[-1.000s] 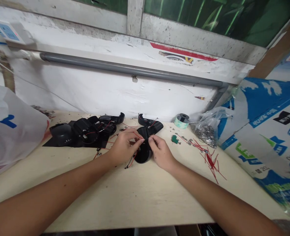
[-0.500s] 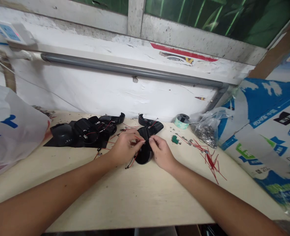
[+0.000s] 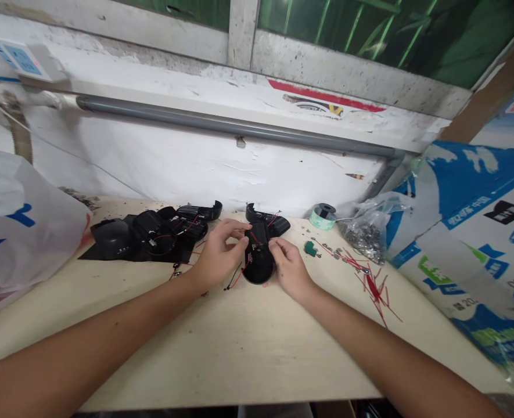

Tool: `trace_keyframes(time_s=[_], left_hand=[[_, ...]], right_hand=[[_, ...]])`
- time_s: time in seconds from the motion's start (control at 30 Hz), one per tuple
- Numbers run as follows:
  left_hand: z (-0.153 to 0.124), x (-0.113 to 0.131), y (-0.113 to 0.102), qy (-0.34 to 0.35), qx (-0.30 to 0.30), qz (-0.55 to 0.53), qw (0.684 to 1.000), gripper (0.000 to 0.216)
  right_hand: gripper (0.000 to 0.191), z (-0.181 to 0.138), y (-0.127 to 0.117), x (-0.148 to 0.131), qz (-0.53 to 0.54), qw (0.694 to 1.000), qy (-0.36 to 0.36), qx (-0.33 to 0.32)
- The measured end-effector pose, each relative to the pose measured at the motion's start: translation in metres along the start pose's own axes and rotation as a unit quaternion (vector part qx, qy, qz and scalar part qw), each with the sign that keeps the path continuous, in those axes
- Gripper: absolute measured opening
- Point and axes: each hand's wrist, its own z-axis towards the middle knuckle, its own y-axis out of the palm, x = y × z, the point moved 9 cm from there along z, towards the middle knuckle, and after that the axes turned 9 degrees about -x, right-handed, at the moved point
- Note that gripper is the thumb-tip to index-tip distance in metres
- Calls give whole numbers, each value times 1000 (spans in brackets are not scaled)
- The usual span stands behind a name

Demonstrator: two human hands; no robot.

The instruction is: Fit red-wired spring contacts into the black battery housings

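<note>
Lying on the wooden table in front of me is an open black plastic housing point(image 3: 259, 270) with a rounded near end. Inside it a thin red wire point(image 3: 255, 237) crosses the upper part, and a red and black lead hangs out at its lower left. Curled at the housing's upper left edge, the thumb and fingers of my left hand point(image 3: 219, 253) hold that side. My right hand point(image 3: 290, 268) pinches the right rim between thumb and bent fingers. Just behind stands another black shell point(image 3: 278, 222) with red wires.
More black housings point(image 3: 152, 232) lie on a dark sheet at left, beside a white plastic bag point(image 3: 30, 226). To the right are a green piece point(image 3: 311, 248), loose red wires point(image 3: 375, 290), a tape roll point(image 3: 322, 216), a clear bag of metal parts point(image 3: 365, 232) and a blue-white carton point(image 3: 470, 232).
My left fingers have moved up and left from the housing's middle to its edge, and its inside shows more. The red wire that was at my left fingertips now lies across the housing.
</note>
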Motion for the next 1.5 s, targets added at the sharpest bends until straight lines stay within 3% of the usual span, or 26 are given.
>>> trace_keyframes(time_s=[0.1, 0.17, 0.33, 0.53, 0.8, 1.23, 1.5], left_hand=[[0, -14, -4, -64, 37, -58, 996, 47], [-1, -28, 4, -128, 13, -128, 983, 55], [-8, -40, 37, -205, -110, -279, 932, 40], [-12, -46, 34, -250, -87, -285, 921, 36], [-12, -39, 36, -254, -85, -299, 916, 36], [-8, -39, 37, -187, -95, -264, 941, 41], [-10, -41, 37, -186, -95, -236, 949, 43]], right_hand=[[31, 2, -6, -8, -12, 998, -51, 27], [31, 4, -9, -8, -14, 997, -64, 33], [31, 4, -7, -6, -22, 997, -68, 20], [33, 0, 3, -6, 7, 1000, -29, -6], [44, 1, 9, -3, 48, 998, -23, -46], [47, 4, 7, 3, 23, 998, -21, -55], [44, 1, 9, -2, 39, 997, -16, -57]])
